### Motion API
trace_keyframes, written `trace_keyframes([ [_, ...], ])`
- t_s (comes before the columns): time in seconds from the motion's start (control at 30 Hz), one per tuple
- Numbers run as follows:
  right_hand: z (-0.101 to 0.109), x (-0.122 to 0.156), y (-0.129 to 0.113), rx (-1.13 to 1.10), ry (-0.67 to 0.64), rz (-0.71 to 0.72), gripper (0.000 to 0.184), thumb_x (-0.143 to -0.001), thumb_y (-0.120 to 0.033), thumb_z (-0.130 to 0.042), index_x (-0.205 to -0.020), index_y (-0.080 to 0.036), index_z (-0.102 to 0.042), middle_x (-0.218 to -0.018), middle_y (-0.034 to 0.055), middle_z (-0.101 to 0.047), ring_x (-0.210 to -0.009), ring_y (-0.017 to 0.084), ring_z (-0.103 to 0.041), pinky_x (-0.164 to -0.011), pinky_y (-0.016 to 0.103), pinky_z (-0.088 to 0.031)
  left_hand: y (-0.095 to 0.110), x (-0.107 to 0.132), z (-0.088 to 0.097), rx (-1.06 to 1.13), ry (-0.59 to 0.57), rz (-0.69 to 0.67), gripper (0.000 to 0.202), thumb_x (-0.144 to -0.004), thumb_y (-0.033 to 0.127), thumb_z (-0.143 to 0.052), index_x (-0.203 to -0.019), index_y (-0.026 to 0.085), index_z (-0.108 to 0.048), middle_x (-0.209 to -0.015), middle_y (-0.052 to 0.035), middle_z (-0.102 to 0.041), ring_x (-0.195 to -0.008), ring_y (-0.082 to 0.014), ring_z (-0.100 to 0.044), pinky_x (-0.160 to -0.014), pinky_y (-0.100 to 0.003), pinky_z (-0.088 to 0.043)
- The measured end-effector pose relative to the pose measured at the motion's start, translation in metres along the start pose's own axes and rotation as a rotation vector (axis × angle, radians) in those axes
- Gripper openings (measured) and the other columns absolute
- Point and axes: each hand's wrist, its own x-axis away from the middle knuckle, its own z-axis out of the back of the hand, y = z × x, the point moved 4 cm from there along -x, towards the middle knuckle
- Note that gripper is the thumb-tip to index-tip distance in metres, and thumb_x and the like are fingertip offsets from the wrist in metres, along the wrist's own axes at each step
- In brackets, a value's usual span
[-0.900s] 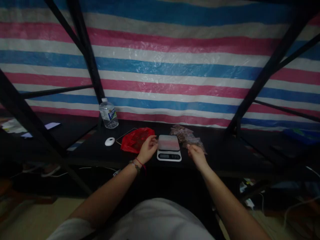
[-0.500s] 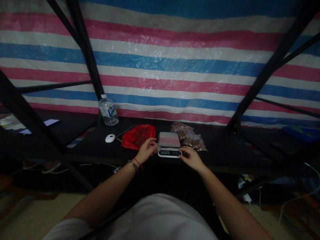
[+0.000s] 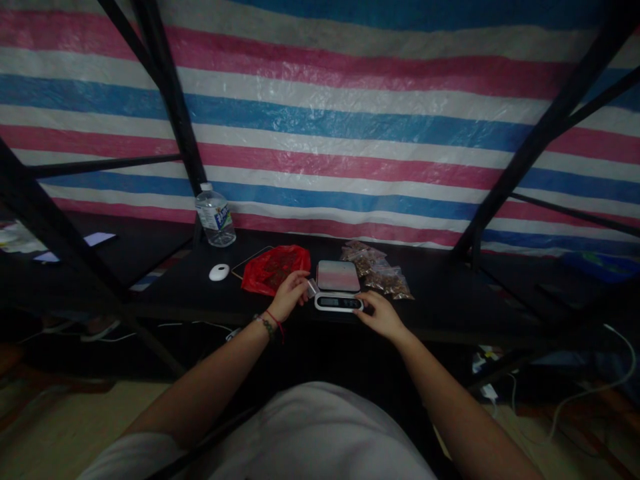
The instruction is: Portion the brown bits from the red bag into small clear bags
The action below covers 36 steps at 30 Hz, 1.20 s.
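Note:
A digital scale [image 3: 338,275] with a square metal plate lies near the table's front edge, nothing on its plate. My left hand [image 3: 291,293] is closed at the scale's left side, pinching a small clear plastic bag [image 3: 313,288]. With thumb and finger, my right hand [image 3: 379,312] grips the right front corner of the scale, by its display panel. Left of the scale is an open red plastic bag [image 3: 275,268] with brown bits inside. Several clear zip bags [image 3: 387,279] filled with brown pieces lie to its right, partly overlapping.
A clear plastic bottle [image 3: 215,217] stands at the back left, a white mouse [image 3: 219,272] in front of it. Black metal posts [image 3: 177,123] rise on both sides of the black table [image 3: 450,300]. A striped plastic sheet [image 3: 330,133] hangs behind.
My left hand has drawn slightly left, and the clear bag in it shows more plainly beside the scale. My right hand stays at the scale's corner. The view has shifted slightly.

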Motion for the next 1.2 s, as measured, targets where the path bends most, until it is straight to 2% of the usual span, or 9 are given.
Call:
trace_keyframes([
  [0.53,-0.0004,-0.0010,0.0004,0.024,-0.006,0.001,0.029,-0.077,-0.030,-0.066,-0.104,-0.022,-0.064,-0.082,0.0038,-0.061,-0.082,0.021,-0.058,-0.080,0.036,-0.048,0.0016,-0.0005,-0.0008,0.037,0.035,0.058,0.041,-0.076,0.038,-0.062,-0.108,0.015,-0.053,-0.062,0.0052,-0.053,-0.048,-0.0077,-0.049,-0.042,-0.018,-0.035],
  [0.93,-0.0001,-0.0020,-0.0006,0.060,-0.003,-0.006,0.015,-0.077,-0.031,-0.067,-0.088,-0.022,-0.065,-0.078,0.0032,-0.061,-0.077,0.020,-0.059,-0.075,0.034,-0.047,0.0018,-0.0008,-0.0006,0.033,0.032,0.075,0.042,-0.075,0.039,-0.062,-0.108,0.014,-0.053,-0.059,0.0055,-0.052,-0.048,-0.0081,-0.049,-0.042,-0.018,-0.034],
  [1.2,0.0008,-0.0028,-0.0008,0.068,0.008,0.000,0.013,-0.080,-0.031,-0.064,-0.089,-0.022,-0.066,-0.076,0.0030,-0.062,-0.077,0.020,-0.059,-0.076,0.034,-0.046,0.0008,-0.0009,-0.0001,0.054,0.033,0.085,0.043,-0.074,0.040,-0.063,-0.108,0.015,-0.053,-0.062,0.0048,-0.055,-0.048,-0.0080,-0.050,-0.043,-0.019,-0.036],
])
